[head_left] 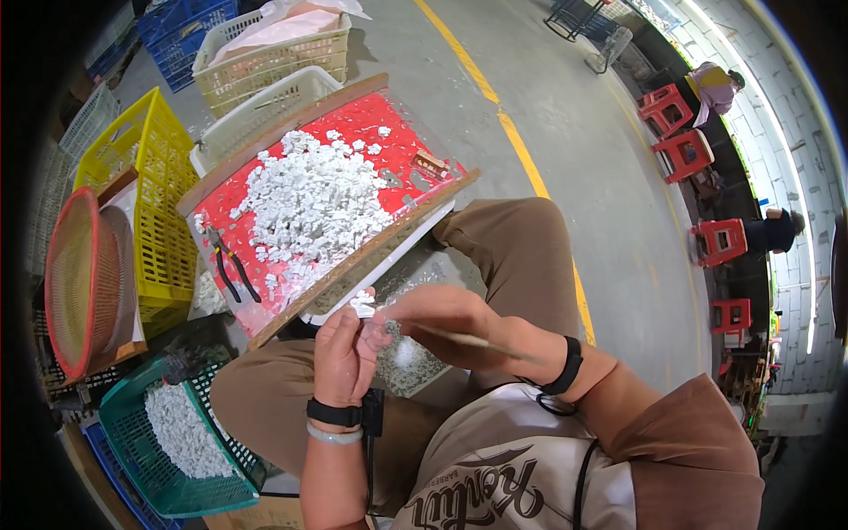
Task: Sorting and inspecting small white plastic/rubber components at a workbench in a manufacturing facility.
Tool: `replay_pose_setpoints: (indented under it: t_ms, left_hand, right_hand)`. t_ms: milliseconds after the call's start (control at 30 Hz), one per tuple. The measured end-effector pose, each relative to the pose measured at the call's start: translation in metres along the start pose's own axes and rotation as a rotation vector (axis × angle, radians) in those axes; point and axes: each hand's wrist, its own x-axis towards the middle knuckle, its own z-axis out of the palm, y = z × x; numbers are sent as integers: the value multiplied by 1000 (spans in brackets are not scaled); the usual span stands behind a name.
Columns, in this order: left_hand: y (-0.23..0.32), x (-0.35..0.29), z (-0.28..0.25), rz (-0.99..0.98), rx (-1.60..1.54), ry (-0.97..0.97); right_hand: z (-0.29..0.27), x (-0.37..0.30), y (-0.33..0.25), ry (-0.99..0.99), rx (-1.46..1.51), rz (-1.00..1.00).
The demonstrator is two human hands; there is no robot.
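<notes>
My left hand [344,349] is closed, pinching a small white flower-shaped piece [362,303] between thumb and fingertips. Beside it, my right hand [446,311] is closed around a thin, flat tool [477,340]; its tan end points back toward my right wrist. The tool's working end is hidden, so its kind is unclear. Both hands meet above my lap, just off the near edge of a wood-edged red board [353,115]. A large heap of similar white pieces [309,199] covers the board. Pliers with dark handles [231,265] lie at its left side.
A green basket [132,415] of white pieces stands at lower left. Above it are a yellow crate [163,221] and a red-rimmed round basket [75,283]. Pale crates [274,57] stand behind the board. At far right, people sit near red stools [685,155].
</notes>
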Motion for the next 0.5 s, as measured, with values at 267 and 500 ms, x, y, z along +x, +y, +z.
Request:
replay_pose_setpoints:
  t_ms: [267,500]
  left_hand:
    - [1,-2,0,1,113,0]
    - [3,-2,1,-21,65,7]
  right_hand:
    - [-14,10,15,89,312,272]
    - [-14,0,-1,161,632,593]
